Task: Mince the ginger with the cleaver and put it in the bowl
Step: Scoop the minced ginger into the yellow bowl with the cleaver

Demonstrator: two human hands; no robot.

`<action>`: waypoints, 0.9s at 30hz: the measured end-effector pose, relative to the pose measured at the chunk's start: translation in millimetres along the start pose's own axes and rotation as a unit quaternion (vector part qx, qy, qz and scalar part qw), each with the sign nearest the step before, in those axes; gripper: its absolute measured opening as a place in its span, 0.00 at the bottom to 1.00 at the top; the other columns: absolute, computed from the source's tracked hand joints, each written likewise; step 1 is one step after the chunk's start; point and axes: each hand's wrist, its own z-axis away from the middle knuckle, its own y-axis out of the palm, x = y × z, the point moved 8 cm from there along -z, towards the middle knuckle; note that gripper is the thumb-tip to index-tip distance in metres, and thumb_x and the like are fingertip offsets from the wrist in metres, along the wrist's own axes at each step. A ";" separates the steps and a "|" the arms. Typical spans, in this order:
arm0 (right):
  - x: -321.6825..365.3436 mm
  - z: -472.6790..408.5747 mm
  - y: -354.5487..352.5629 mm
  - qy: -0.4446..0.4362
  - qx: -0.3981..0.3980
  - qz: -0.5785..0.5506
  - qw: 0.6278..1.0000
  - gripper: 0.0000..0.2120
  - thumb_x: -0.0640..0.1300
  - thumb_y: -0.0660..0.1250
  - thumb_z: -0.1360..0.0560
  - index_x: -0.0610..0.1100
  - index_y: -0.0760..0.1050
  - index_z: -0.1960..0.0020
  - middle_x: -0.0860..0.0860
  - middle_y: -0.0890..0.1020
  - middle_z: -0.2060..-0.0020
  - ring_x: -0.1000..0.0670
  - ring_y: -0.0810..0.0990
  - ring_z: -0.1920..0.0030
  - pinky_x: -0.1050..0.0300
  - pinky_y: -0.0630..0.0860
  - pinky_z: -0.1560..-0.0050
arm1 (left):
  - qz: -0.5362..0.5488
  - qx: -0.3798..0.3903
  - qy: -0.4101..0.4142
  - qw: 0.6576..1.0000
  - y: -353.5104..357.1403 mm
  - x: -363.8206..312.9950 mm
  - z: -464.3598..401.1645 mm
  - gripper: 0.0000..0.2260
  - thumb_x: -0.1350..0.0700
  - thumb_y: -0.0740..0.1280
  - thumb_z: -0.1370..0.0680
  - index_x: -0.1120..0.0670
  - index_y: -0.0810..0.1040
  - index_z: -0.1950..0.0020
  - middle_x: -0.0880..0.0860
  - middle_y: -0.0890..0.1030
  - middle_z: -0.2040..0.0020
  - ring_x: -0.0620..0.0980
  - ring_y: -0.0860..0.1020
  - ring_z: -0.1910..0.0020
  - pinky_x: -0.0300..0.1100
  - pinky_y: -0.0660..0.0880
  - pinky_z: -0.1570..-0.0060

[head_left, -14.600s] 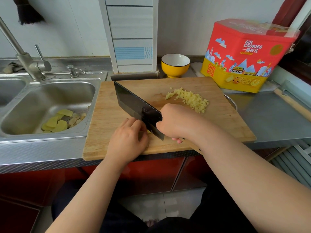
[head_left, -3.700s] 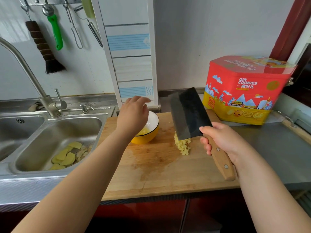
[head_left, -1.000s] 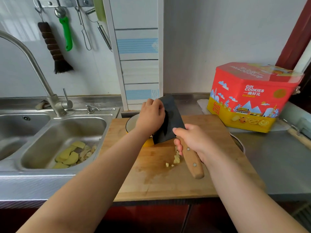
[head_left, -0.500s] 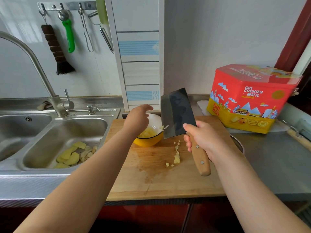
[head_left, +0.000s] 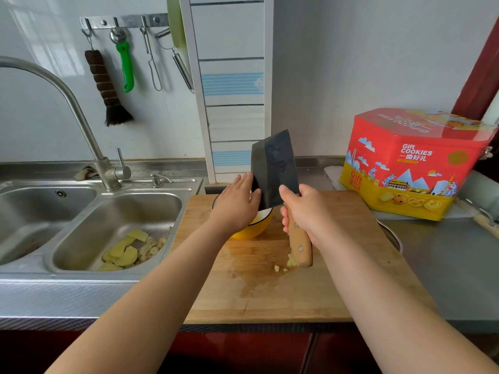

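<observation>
While my right hand (head_left: 302,209) is holding the cleaver (head_left: 275,168) up over the yellow bowl (head_left: 253,229), my flat left hand (head_left: 237,203) is back wiping its blade. Most ginger is going in; a few bits (head_left: 290,261) are staying on the board (head_left: 270,292).

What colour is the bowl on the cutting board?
The bowl is yellow outside and white inside, seen in the head view.
</observation>
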 end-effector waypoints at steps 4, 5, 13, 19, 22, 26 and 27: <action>-2.1 4.3 -5.3 -0.003 -0.012 -0.015 1.000 0.28 0.53 0.61 0.19 0.45 0.58 0.23 0.46 0.79 0.64 0.53 0.77 0.71 0.61 0.75 0.73 | -0.034 0.019 -0.036 0.999 7.5 22.4 -0.5 0.22 0.52 0.49 0.16 0.55 0.53 0.22 0.54 0.54 0.21 0.51 0.48 0.22 0.47 0.49 0.26; -3.1 5.6 -8.8 -0.004 -0.018 -0.020 1.000 0.28 0.53 0.61 0.19 0.45 0.58 0.23 0.46 0.79 0.65 0.53 0.77 0.71 0.61 0.75 0.73 | -0.044 0.028 -0.042 0.998 8.1 27.6 -1.0 0.22 0.54 0.49 0.16 0.55 0.54 0.22 0.54 0.54 0.21 0.51 0.47 0.22 0.47 0.48 0.26; -16.1 8.6 -35.5 0.013 -0.050 -0.037 0.998 0.28 0.54 0.61 0.19 0.46 0.59 0.23 0.47 0.79 0.66 0.53 0.77 0.72 0.60 0.76 0.72 | 0.039 0.055 -0.046 0.997 2.5 15.1 -9.1 0.31 0.70 0.53 0.22 0.48 0.55 0.23 0.55 0.63 0.25 0.53 0.72 0.34 0.42 0.74 0.42; -28.5 12.7 -40.1 0.015 -0.042 -0.024 0.999 0.26 0.54 0.62 0.19 0.44 0.63 0.25 0.47 0.79 0.67 0.54 0.77 0.74 0.62 0.75 0.75 | 0.036 0.099 -0.018 0.994 3.8 6.6 -13.0 0.36 0.74 0.57 0.26 0.43 0.59 0.25 0.51 0.48 0.21 0.56 0.61 0.26 0.46 0.74 0.38; -34.7 14.5 -42.9 0.020 -0.032 -0.018 0.999 0.27 0.54 0.62 0.19 0.43 0.63 0.25 0.48 0.79 0.68 0.55 0.77 0.75 0.62 0.75 0.75 | 0.087 0.055 -0.012 0.995 -2.9 9.7 -11.5 0.26 0.65 0.58 0.20 0.45 0.62 0.25 0.50 0.64 0.24 0.53 0.65 0.27 0.45 0.67 0.34; -44.8 16.6 -45.3 0.034 -0.029 -0.008 0.999 0.27 0.54 0.62 0.20 0.41 0.65 0.27 0.47 0.80 0.67 0.55 0.77 0.75 0.61 0.75 0.74 | 0.074 0.027 -0.019 0.997 -6.8 12.8 -10.4 0.16 0.54 0.55 0.17 0.50 0.70 0.29 0.50 0.76 0.33 0.50 0.72 0.33 0.41 0.66 0.39; -46.9 17.6 -45.6 0.038 -0.029 -0.008 0.999 0.27 0.55 0.63 0.20 0.41 0.65 0.27 0.47 0.80 0.67 0.55 0.77 0.75 0.61 0.75 0.74 | 0.066 0.022 -0.014 0.997 -7.8 11.3 -10.9 0.15 0.55 0.55 0.17 0.50 0.72 0.31 0.49 0.77 0.35 0.49 0.73 0.35 0.40 0.66 0.40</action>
